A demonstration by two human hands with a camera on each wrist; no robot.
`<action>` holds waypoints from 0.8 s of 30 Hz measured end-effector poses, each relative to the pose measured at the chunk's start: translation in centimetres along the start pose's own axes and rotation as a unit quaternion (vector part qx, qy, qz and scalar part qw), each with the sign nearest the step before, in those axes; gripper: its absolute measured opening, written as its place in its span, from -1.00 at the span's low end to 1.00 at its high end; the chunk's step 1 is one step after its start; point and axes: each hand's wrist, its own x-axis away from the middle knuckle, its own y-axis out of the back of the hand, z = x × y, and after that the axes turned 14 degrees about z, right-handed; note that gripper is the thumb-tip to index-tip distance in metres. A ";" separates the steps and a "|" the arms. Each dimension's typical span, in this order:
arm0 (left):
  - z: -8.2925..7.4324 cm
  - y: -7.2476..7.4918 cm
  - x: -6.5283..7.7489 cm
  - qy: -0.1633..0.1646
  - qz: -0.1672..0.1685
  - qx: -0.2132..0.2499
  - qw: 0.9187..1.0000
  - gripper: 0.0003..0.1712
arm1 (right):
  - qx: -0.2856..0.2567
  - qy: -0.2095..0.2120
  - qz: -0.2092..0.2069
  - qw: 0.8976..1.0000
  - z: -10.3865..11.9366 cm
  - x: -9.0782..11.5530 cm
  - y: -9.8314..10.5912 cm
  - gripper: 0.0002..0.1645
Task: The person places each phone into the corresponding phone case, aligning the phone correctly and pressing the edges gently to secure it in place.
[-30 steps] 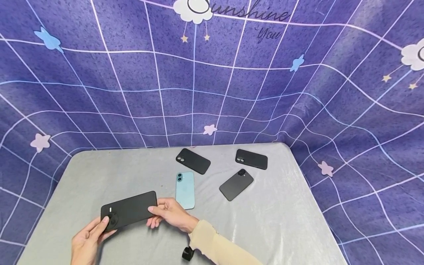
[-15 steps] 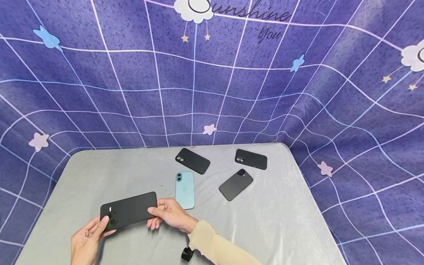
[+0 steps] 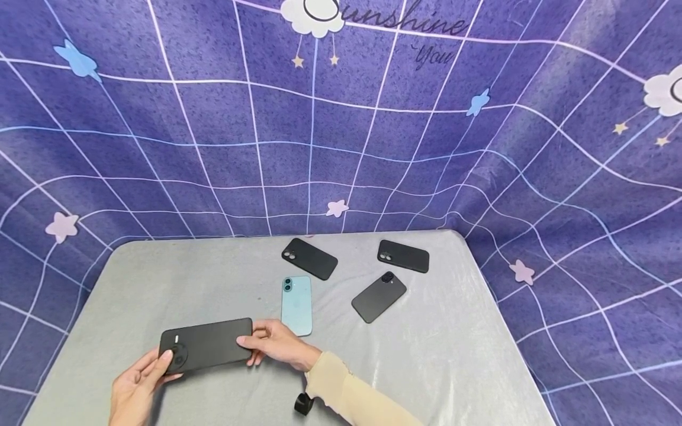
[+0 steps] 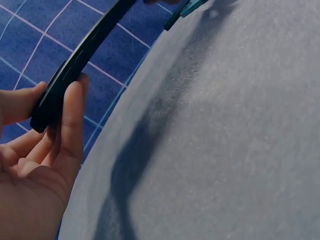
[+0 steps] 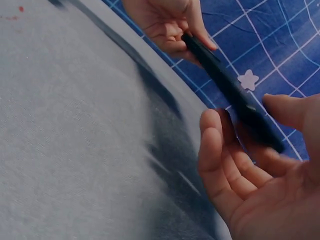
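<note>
A large black phone (image 3: 213, 346) with a round camera bump and a small white flash strip is held sideways above the table, back side up. At its camera end, my left hand (image 3: 135, 381) pinches it, thumb over the bump's edge and fingers beneath. My right hand (image 3: 282, 345) grips the plain end, thumb on the back. In the left wrist view the phone (image 4: 80, 62) shows edge-on between thumb and fingers. The right wrist view has the phone (image 5: 225, 82) running from my left hand (image 5: 172, 22) to my right hand (image 5: 260, 185).
Beyond my right hand lies a light blue phone (image 3: 296, 306). A dark grey phone (image 3: 379, 297) is to its right. Two black phone cases with camera cutouts, a left one (image 3: 311, 260) and a right one (image 3: 406, 257), lie near the back edge of the grey-covered table (image 3: 437, 361).
The phone's right end has dipped slightly toward me, so it lies more level in the head view. My right fingers shifted a little underneath; both hands keep their hold.
</note>
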 end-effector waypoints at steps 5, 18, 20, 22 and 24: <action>0.0 0.5 0.1 -0.003 0.029 -0.007 1.000 -0.51 | 0.020 -0.002 -0.022 1.000 0.3 -0.1 0.4 -0.91; -0.9 1.2 -0.5 0.056 -0.001 -0.016 0.998 -0.52 | 0.007 -0.025 0.024 0.999 -0.1 0.3 -0.7 -0.82; -1.0 1.2 -0.7 0.060 -0.008 -0.008 0.998 -0.53 | 0.007 -0.025 0.031 0.999 -0.1 0.3 -1.1 -0.76; -1.1 1.0 -0.9 0.065 -0.018 0.000 0.998 -0.56 | 0.010 -0.025 0.029 0.999 -0.2 0.3 -1.4 -0.71; -1.1 0.9 -1.2 0.070 -0.033 0.005 0.997 -0.62 | 0.009 -0.023 0.024 0.999 -0.4 0.2 -1.8 -0.73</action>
